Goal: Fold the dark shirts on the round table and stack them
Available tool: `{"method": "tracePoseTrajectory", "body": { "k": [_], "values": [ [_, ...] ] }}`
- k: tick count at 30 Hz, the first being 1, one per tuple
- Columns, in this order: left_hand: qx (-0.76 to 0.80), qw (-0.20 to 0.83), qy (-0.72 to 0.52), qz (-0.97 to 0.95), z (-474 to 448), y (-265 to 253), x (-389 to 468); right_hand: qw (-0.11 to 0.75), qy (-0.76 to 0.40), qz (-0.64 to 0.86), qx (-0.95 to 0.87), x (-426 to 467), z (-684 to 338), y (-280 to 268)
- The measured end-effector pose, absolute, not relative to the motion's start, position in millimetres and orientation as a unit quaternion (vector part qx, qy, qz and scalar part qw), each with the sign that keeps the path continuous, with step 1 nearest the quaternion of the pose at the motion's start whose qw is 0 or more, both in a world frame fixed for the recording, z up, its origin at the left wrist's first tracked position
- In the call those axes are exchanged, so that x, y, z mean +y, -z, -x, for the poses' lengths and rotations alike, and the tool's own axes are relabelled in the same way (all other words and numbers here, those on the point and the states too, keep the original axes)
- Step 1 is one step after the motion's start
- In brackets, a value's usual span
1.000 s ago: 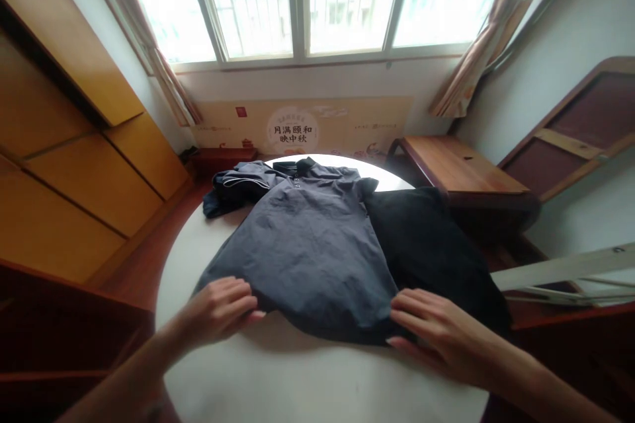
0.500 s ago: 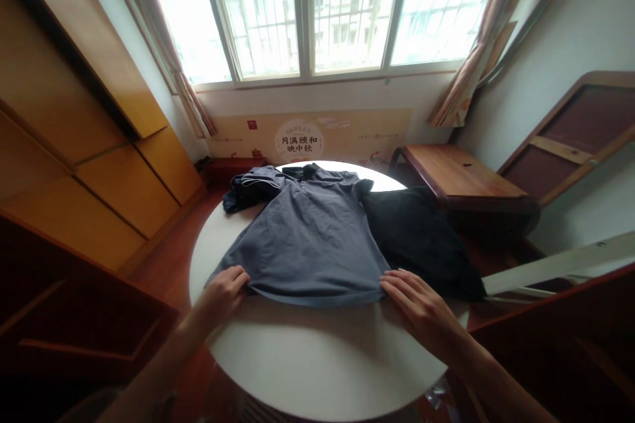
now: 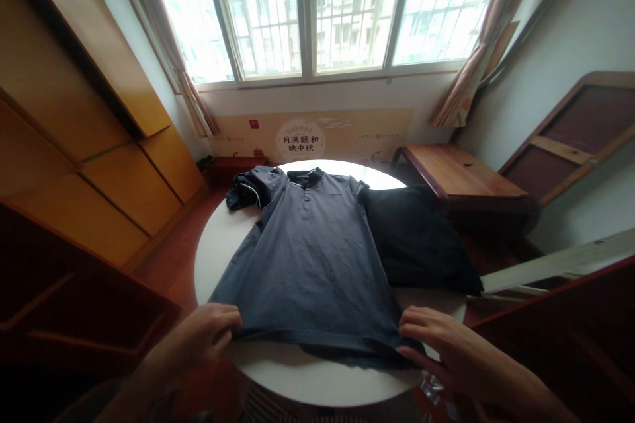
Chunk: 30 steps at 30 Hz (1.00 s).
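A dark grey polo shirt lies spread over a round white table, collar at the far side and hem towards me. My left hand is closed on the left corner of the hem. At the right corner, my right hand pinches the hem between thumb and fingers. The hem is lifted a little and folds along its front edge. Beside the shirt's right side lies a black garment. Another dark garment is bunched near the left sleeve.
Wooden cabinets stand on the left. A low wooden table is at the back right, near a leaning framed panel. Barred windows and curtains are ahead. Dark red wooden furniture edges the near right.
Both hands have come closer to me, pulling the hem along. The shirt now reaches nearer the table's front edge, and its collar and sleeves have shifted slightly.
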<state>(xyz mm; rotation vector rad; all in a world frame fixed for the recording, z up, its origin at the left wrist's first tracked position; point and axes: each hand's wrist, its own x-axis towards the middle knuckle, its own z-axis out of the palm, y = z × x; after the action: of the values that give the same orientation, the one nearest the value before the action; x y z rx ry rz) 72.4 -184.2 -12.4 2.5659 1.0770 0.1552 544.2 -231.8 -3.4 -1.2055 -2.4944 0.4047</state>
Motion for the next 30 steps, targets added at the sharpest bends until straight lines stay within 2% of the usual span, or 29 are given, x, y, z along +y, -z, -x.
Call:
{"method": "tracePoseTrajectory", "body": {
  "k": [3,5,9,13,20,25,30],
  "values": [
    [0.355,0.159,-0.09,-0.917,-95,1,-159,0.225,-0.193,0.433,-0.851,-176,-549,-8],
    [0.347,0.137,-0.133,-0.918,-119,-6,-131,0.261,-0.18,0.478,-0.819,-120,-553,-19],
    [0.344,0.103,-0.174,-0.917,-180,-8,-60,0.286,-0.151,0.642,-0.696,1,-556,-37],
    [0.374,0.086,-0.153,-0.911,-231,18,-2,0.28,-0.215,0.763,-0.541,81,-557,-40],
    [0.433,0.093,-0.089,-0.892,-246,68,15,0.256,-0.275,0.793,-0.48,128,-562,-16],
    [0.427,0.091,-0.089,-0.895,-245,70,14,0.259,-0.266,0.785,-0.495,140,-551,-11],
    [0.427,0.091,-0.092,-0.895,-246,70,13,0.311,-0.251,0.745,-0.535,135,-558,-29]
  ]
}}
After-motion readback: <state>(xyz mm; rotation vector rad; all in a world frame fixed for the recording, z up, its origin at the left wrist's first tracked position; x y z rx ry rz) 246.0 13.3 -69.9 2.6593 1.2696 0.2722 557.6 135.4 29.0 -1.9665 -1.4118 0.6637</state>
